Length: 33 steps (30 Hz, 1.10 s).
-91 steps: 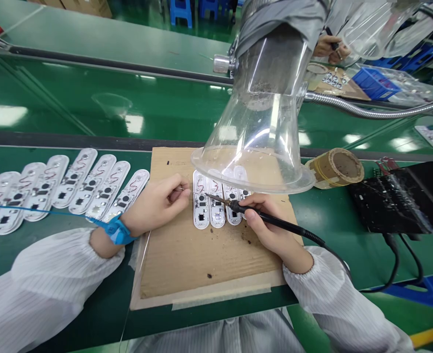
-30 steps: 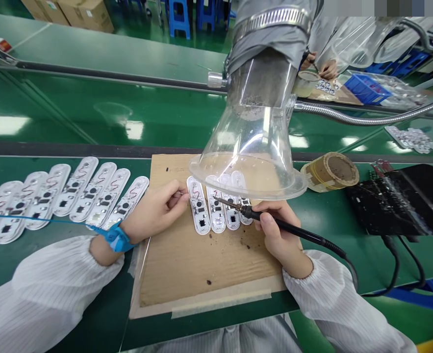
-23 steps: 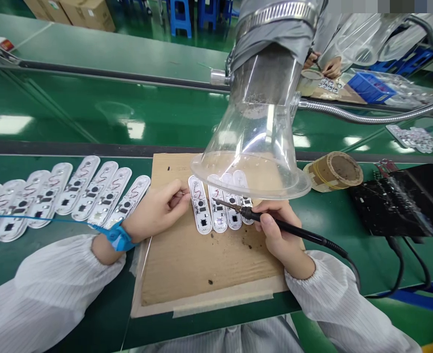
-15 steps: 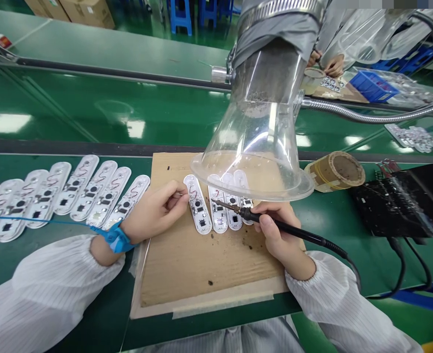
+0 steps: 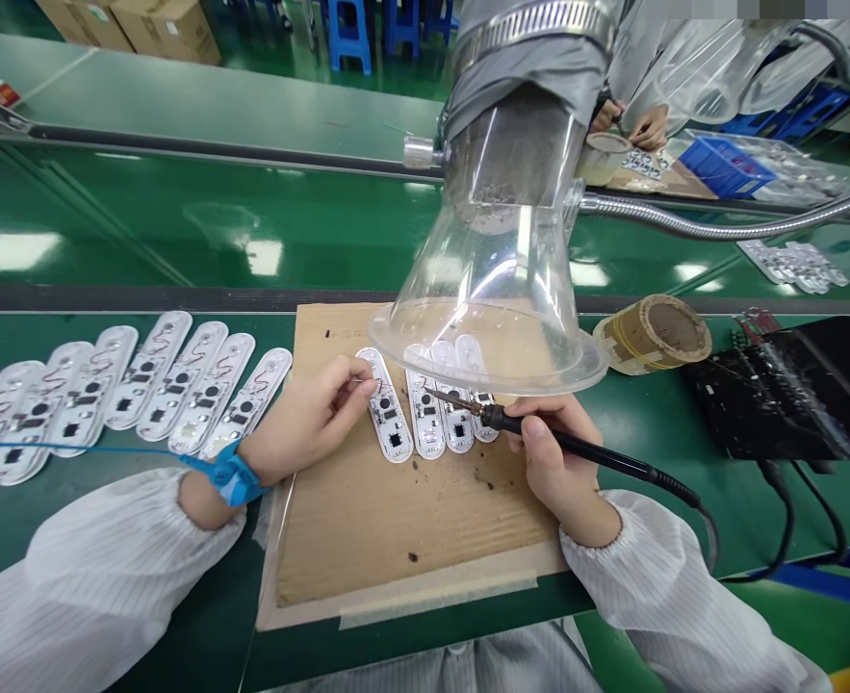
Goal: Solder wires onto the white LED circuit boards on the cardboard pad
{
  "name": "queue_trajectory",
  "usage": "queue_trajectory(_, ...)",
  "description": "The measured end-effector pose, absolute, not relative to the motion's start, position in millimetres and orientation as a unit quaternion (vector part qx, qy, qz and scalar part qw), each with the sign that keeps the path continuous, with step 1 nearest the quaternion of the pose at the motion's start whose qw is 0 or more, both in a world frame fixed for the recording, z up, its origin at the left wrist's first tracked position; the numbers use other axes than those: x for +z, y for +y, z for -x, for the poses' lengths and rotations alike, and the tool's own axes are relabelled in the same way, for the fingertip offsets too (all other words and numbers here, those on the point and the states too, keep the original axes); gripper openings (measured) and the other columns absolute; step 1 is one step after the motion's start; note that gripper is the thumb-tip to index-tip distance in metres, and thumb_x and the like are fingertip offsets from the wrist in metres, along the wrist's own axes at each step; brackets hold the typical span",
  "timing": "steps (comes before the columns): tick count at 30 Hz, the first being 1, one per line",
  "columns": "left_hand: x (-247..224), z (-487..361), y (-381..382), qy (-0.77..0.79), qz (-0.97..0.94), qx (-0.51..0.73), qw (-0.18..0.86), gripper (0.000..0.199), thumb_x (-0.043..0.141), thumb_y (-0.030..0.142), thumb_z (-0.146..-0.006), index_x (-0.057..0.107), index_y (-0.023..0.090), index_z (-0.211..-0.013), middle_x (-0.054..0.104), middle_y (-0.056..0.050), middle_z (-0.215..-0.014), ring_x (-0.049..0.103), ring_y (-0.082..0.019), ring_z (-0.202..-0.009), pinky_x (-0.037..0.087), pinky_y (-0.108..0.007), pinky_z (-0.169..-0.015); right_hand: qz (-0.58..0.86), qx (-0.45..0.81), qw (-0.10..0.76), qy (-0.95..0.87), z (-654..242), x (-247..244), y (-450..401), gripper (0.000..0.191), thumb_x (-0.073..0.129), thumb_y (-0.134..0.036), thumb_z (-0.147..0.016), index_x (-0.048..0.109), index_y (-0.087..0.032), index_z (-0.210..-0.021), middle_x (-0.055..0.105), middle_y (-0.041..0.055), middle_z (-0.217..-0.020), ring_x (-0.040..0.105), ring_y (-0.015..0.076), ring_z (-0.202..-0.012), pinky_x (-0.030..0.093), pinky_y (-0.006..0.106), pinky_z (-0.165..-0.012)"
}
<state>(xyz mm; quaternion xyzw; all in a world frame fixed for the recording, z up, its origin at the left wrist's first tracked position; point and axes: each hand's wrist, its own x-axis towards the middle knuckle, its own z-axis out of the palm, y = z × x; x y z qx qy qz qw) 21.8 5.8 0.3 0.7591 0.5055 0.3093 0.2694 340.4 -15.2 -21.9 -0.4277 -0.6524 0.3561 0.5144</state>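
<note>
My right hand (image 5: 558, 452) is closed round the black handle of a soldering iron (image 5: 576, 445), its metal tip pointing left over the second circuit board (image 5: 425, 409) in a row of several on the cardboard. My left hand (image 5: 323, 409), in a blue wrist strap (image 5: 233, 474), pinches a thin wire whose end shows faintly at the fingertips. Those fingers are at the upper left edge of the leftmost white oblong board (image 5: 388, 414). The boards carry black components. A clear fume hood (image 5: 497, 289) hangs above and covers the upper ends of the right-hand boards.
Several more boards with red wires (image 5: 157, 366) lie to the left on the green bench. At right stand a tipped cardboard tube (image 5: 656, 332) and a black device (image 5: 792, 385) with cables. Across the bench, a co-worker's hands (image 5: 648, 127) are near a blue bin (image 5: 726, 166).
The iron's tip has shifted slightly right, away from the leftmost board. My left fingers have moved slightly right to that board's edge. The view has shifted a little.
</note>
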Motion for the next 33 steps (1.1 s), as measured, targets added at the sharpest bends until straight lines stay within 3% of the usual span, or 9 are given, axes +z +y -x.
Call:
queue_trajectory(10,0,-37,4,0.521,-0.770,0.240,0.280,0.025,0.045,0.041,-0.110,0.059,0.023,-0.099,0.069,0.000,-0.076,0.066,-0.021,-0.064,0.041,-0.032,-0.060,0.434,0.358,0.500,-0.658,-339,-19,-14,0.010,0.069,-0.037,-0.108,0.076,-0.029,-0.107,0.073,0.0012,-0.090,0.067,0.0165,-0.073,0.057,0.031,-0.069)
queue_trajectory(19,0,-24,6,0.609,-0.701,0.281,0.241,0.027,0.041,0.045,-0.113,0.056,0.023,-0.107,0.071,-0.002,-0.085,0.067,-0.023,-0.069,0.048,-0.036,-0.067,0.437,0.349,0.506,-0.657,-341,-21,-14,0.012,0.068,-0.038,-0.109,0.076,-0.029,-0.107,0.073,0.0012,-0.091,0.066,0.0170,-0.072,0.057,0.032,-0.070)
queue_trajectory(23,2,-25,9,0.581,-0.722,0.275,0.256,0.029,0.039,0.044,-0.115,0.058,0.022,-0.114,0.078,-0.008,-0.107,0.075,-0.025,-0.092,0.055,-0.038,-0.081,0.440,0.343,0.511,-0.654,-341,-20,-15,0.013,0.068,-0.039,-0.109,0.076,-0.029,-0.107,0.072,0.0019,-0.091,0.068,0.0181,-0.075,0.057,0.033,-0.070)
queue_trajectory(26,4,-29,10,0.536,-0.749,0.257,0.293,0.030,0.036,0.041,-0.115,0.059,0.021,-0.118,0.079,-0.009,-0.115,0.076,-0.026,-0.103,0.057,-0.039,-0.088,0.462,0.331,0.520,-0.637,-341,-21,-14,0.017,0.069,-0.044,-0.107,0.075,-0.028,-0.106,0.072,0.0035,-0.092,0.065,0.0180,-0.070,0.055,0.032,-0.062)
queue_trajectory(30,3,-30,10,0.483,-0.759,0.268,0.345,0.030,0.040,0.043,-0.115,0.061,0.021,-0.117,0.078,-0.007,-0.106,0.075,-0.023,-0.092,0.057,-0.037,-0.083,0.454,0.336,0.546,-0.619,-338,-21,-12,0.019,0.068,-0.046,-0.108,0.073,-0.028,-0.104,0.068,0.0015,-0.083,0.058,0.0163,-0.060,0.048,0.029,-0.051)
queue_trajectory(33,-3,-25,10,0.481,-0.732,0.319,0.362,0.029,0.041,0.043,-0.115,0.061,0.022,-0.116,0.071,-0.002,-0.087,0.069,-0.019,-0.076,0.054,-0.033,-0.074,0.439,0.358,0.544,-0.619,-339,-16,-13,0.014,0.065,-0.041,-0.110,0.072,-0.029,-0.106,0.065,-0.0007,-0.078,0.058,0.0160,-0.059,0.048,0.029,-0.052)
